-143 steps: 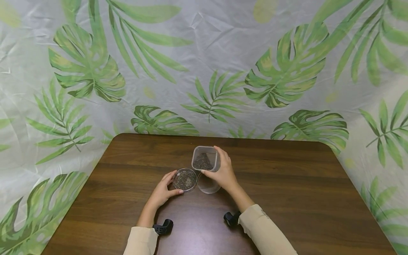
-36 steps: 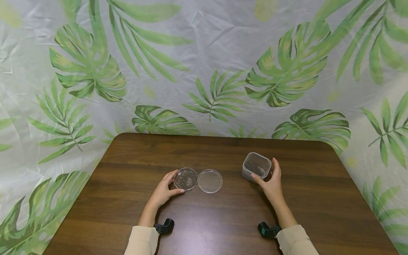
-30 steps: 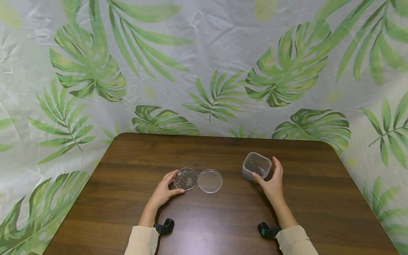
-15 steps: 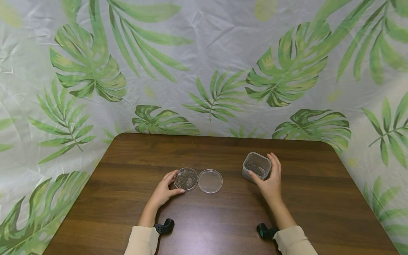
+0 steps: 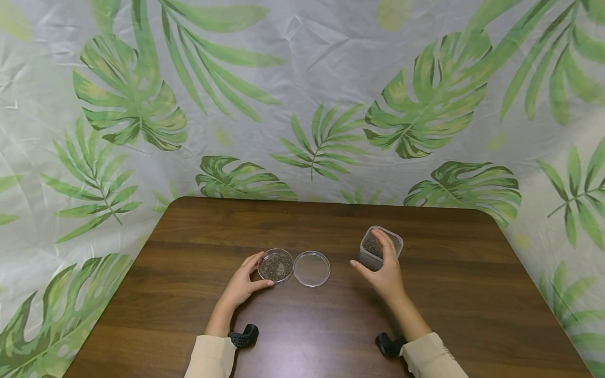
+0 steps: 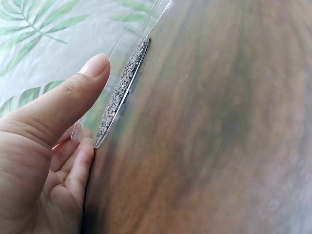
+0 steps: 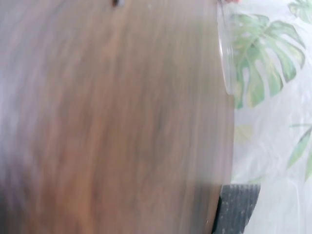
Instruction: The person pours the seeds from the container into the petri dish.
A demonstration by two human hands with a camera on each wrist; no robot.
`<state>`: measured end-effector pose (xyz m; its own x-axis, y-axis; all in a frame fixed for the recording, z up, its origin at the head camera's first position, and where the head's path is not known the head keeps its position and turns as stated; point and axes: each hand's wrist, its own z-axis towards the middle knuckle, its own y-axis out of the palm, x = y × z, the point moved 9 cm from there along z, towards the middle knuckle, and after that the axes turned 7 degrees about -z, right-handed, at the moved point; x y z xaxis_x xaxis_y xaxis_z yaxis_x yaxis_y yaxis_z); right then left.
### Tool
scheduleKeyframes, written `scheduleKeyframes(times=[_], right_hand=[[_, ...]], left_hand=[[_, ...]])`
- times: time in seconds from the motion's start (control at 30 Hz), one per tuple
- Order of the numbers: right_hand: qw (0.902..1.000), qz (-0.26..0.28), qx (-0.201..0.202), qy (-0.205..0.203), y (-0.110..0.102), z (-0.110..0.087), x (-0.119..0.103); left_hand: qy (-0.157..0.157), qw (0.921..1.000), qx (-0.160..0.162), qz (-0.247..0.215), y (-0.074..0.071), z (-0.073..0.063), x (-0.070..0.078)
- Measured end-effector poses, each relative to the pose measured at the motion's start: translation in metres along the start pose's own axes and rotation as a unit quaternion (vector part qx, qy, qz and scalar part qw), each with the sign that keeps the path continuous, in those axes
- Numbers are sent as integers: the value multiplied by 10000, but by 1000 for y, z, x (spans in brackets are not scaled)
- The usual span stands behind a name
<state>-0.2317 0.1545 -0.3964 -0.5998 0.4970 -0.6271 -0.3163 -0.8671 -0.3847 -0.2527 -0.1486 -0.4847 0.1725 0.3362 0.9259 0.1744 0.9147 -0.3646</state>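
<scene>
In the head view my left hand [image 5: 243, 283] holds a clear petri dish [image 5: 275, 266] by its side, thumb at the near edge and fingers at the far edge. Dark grey granules [image 6: 122, 90] cover the dish's bottom, as the left wrist view shows. Right beside the dish lies its clear round lid [image 5: 312, 269]. My right hand [image 5: 385, 268] passes in front of a clear square plastic container [image 5: 396, 247], its fingers stretched and holding nothing, the thumb apart to the left. More dark granules [image 7: 236, 207] fill the lower part of the container, which the hand partly hides.
Everything stands on a brown wooden table [image 5: 227, 226] with rounded far corners. A leaf-patterned cloth [image 5: 326, 79] hangs behind it. Black wrist cameras sit on both wrists, close over the tabletop.
The right hand carried the container from above the lid to the right and set it down. It has now let go and moved left. The left hand stays on the petri dish.
</scene>
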Motion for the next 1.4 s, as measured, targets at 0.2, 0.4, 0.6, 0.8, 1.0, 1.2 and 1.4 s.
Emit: scheduleKeyframes(times=[0.2, 0.4, 0.6, 0.8, 1.0, 1.2, 1.4], right_hand=[[9973, 240, -672, 153, 20, -1, -3], [9891, 184, -1351, 552, 46, -10, 23], [9796, 185, -1878, 691, 71, -17, 43], [9735, 124, -2178, 689, 85, -21, 42], [9584, -124, -2706, 903, 102, -25, 47], [9394, -328, -3222, 1127, 116, -30, 55], [9306, -401, -3445, 1173, 126, -34, 60]], left_hand=[[4, 10000, 28, -47, 0, 0, -1], [-1, 9999, 115, -36, 1, 5, -23], [-106, 9999, 50, -18, 1, 9, -43], [-106, 9999, 15, -31, 1, 10, -43], [-106, 9999, 22, -19, 0, 10, -44], [-61, 10000, 29, -12, 0, 11, -44], [-110, 9999, 32, -11, 1, 10, -45]])
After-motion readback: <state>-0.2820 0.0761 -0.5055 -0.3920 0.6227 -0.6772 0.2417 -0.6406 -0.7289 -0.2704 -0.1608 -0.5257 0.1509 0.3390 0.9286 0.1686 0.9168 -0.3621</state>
